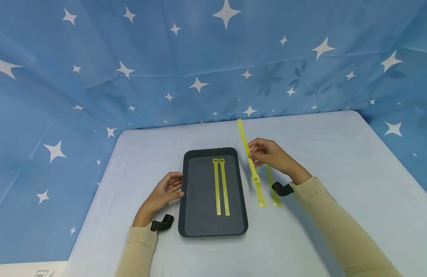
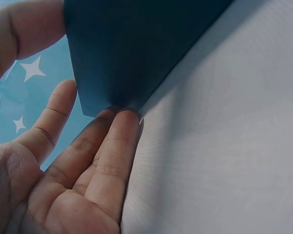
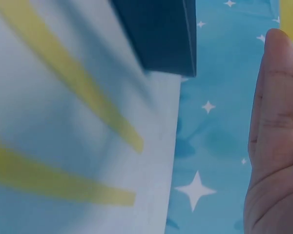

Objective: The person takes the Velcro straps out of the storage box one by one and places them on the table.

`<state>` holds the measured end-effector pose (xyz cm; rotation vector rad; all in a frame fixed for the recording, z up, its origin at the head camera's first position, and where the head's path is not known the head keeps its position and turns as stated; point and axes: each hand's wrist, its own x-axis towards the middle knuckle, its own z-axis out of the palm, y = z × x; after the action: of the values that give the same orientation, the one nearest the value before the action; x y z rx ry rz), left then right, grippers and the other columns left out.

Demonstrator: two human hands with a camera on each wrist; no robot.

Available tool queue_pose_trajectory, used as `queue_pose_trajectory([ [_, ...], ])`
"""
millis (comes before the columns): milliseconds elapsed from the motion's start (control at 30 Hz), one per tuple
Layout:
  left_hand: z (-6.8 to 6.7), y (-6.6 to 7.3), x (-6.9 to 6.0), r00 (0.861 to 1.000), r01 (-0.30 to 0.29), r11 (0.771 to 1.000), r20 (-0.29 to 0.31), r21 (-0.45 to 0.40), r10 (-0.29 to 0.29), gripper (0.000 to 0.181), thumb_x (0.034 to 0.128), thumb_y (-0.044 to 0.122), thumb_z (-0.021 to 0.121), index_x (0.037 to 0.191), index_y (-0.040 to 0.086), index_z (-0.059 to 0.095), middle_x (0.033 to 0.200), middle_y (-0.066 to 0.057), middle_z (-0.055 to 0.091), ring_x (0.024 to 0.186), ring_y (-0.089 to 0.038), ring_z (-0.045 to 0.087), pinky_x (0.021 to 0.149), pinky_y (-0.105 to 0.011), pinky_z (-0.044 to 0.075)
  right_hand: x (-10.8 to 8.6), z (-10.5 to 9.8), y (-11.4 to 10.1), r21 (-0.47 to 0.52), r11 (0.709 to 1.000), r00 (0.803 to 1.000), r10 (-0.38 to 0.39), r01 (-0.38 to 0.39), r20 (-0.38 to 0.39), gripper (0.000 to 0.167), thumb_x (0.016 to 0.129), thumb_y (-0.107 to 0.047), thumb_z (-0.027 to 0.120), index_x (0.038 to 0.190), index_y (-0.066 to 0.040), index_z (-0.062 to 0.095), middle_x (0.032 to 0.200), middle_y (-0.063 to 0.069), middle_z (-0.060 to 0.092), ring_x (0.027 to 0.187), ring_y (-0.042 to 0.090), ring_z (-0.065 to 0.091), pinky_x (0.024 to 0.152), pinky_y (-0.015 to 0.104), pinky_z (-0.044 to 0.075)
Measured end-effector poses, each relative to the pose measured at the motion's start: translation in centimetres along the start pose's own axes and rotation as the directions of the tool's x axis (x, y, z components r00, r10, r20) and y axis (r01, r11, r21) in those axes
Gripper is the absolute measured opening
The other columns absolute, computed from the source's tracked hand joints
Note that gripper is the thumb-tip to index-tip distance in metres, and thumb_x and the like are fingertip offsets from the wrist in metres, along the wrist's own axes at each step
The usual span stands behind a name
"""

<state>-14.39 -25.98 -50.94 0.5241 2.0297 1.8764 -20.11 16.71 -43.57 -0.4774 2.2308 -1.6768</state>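
A dark grey tray (image 1: 213,227) lies on the table, with two yellow cable ties (image 1: 217,188) side by side in it, slotted heads at the far end. My left hand (image 1: 165,194) is at the tray's left side; fingertips (image 2: 122,122) touch its outer wall in the left wrist view. To the right of the tray, my right hand (image 1: 267,154) pinches another yellow cable tie (image 1: 244,132) near its middle, raised above the table with its slotted head toward me. Two more yellow ties (image 3: 83,83) lie on the table below that hand, partly hidden in the head view.
A white cloth (image 1: 338,154) covers the table. Behind its far edge hangs a blue curtain (image 1: 199,100) with white stars. Black wrist cameras (image 1: 162,223) sit at both cuffs.
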Motion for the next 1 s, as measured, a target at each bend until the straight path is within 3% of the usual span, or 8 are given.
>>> queue_pose_trajectory([
  [233, -0.1, -0.3, 0.0, 1.000, -0.005, 1.000, 0.003, 0.013, 0.005, 0.064, 0.0986, -0.005, 0.069, 0.153, -0.017, 0.036, 0.160, -0.042, 0.036, 0.149, -0.055, 0.039, 0.113, -0.020, 0.048, -1.3, -0.8, 0.7, -0.007, 0.999, 0.999, 0.032, -0.032, -0.026, 0.033, 0.108, -0.004, 0.063, 0.136, 0.011, 0.054, 0.110, 0.020, 0.067, 0.088, 0.020, 0.068, 0.085, 0.041, 0.067],
  [367, -0.1, -0.4, 0.0, 1.000, -0.011, 1.000, 0.005, 0.008, 0.011, 0.064, 0.0989, -0.005, 0.069, 0.153, -0.017, 0.036, 0.159, -0.043, 0.036, 0.145, -0.026, 0.053, 0.113, -0.020, 0.048, -2.1, -1.4, 1.2, -0.012, 0.999, 0.998, 0.045, -0.046, -0.043, 0.034, 0.108, -0.004, 0.063, 0.136, 0.012, 0.054, 0.108, 0.019, 0.067, 0.087, 0.020, 0.069, 0.085, 0.039, 0.067],
  [500, -0.2, -0.5, 0.0, 1.000, -0.030, 1.000, 0.009, -0.002, 0.030, 0.063, 0.0991, -0.006, 0.068, 0.152, -0.018, 0.035, 0.158, -0.044, 0.035, 0.135, -0.002, 0.055, 0.113, -0.019, 0.048, -2.9, -1.8, 1.7, -0.019, 0.998, 0.997, 0.062, -0.063, -0.053, 0.035, 0.109, -0.006, 0.063, 0.137, 0.012, 0.053, 0.108, 0.019, 0.067, 0.087, 0.020, 0.069, 0.084, 0.036, 0.067],
  [1000, -0.2, -0.6, 0.1, 0.998, -0.061, 0.998, 0.017, -0.001, 0.061, 0.061, 0.0989, -0.009, 0.065, 0.150, -0.021, 0.034, 0.156, -0.047, 0.035, 0.135, -0.001, 0.055, 0.113, -0.018, 0.047, -5.0, -3.3, 2.9, -0.018, 0.992, 0.989, 0.125, -0.126, -0.079, 0.035, 0.108, -0.006, 0.064, 0.136, 0.012, 0.053, 0.106, 0.018, 0.067, 0.085, 0.019, 0.069, 0.082, 0.036, 0.067],
])
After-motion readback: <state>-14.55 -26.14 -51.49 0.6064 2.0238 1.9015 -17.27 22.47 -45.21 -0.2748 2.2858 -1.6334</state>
